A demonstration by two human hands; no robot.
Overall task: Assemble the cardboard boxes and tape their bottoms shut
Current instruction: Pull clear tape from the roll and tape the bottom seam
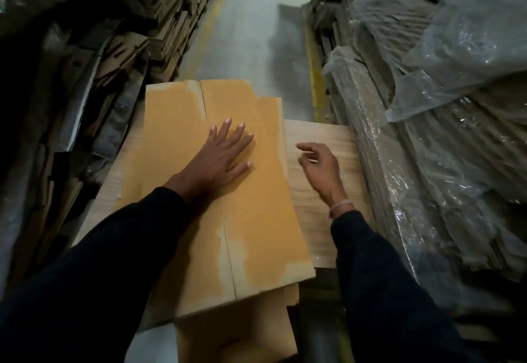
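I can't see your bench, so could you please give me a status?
Left hand flat on folded cardboard box. Right hand loose, empty. No tape visible.

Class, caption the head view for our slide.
Left hand presses flat box; right hand hovers beside it.

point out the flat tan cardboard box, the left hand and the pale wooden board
flat tan cardboard box (256,228), head view, bare panel near its middle
left hand (221,154), head view, back of hand
pale wooden board (313,134), head view, bare far corner
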